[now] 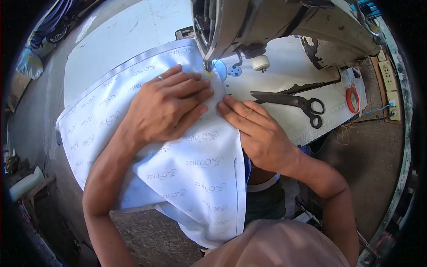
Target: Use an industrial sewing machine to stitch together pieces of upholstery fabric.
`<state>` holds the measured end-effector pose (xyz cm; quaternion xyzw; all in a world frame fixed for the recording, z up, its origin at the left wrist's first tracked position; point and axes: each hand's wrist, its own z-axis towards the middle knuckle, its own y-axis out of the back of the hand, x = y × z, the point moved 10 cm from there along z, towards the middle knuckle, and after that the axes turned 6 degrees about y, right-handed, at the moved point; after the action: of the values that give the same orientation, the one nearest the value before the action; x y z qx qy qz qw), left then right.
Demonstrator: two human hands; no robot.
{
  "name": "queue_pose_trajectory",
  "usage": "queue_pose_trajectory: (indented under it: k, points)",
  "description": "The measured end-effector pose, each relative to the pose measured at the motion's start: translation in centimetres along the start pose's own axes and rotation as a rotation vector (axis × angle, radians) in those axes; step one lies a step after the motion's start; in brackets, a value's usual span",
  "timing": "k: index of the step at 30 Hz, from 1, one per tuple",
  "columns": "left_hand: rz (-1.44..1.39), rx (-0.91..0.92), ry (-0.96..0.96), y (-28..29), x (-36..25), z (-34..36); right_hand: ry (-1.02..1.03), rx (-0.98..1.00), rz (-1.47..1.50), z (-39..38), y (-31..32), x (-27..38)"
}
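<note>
1. Head view: left hand (167, 104) palm-down on white cloth (191, 164), loose rather than clutching, apparently to flatten it.
2. Right hand (258, 133) at cloth edge, probably steadying it; thumb hidden, can't tell if pinching.
3. Cloth at sewing machine's (242, 22) needle end.

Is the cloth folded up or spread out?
Mostly spread out: the white cloth stretches wide beneath the left hand, with some folds.

Left hand (171, 103) lay on the white printed cloth (189, 167), fingertips near the presser foot (207, 66) of the sewing machine (262, 22). Right hand (258, 129) touched the cloth's right edge. Black scissors (300, 101) rested on the desk (287, 73), right side; red loop handle (348, 100) farther right.
</note>
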<state>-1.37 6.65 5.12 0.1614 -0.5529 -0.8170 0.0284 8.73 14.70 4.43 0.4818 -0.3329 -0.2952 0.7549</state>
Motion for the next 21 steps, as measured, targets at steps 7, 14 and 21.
queue_pose_trajectory:
  k: [7,14,21]
  points:
    - [-0.019,-0.079,0.031,3.4,1.6,-2.1,-0.371,-0.292,0.324,-5.1,3.3,2.1]
    - [0.531,-0.272,1.262,15.4,9.9,-31.2,-1.155,-0.308,1.441,-17.7,-5.8,13.9]
    - [0.291,-0.302,1.568,12.7,12.8,-38.5,-0.607,0.260,1.616,-12.8,-8.7,20.7]
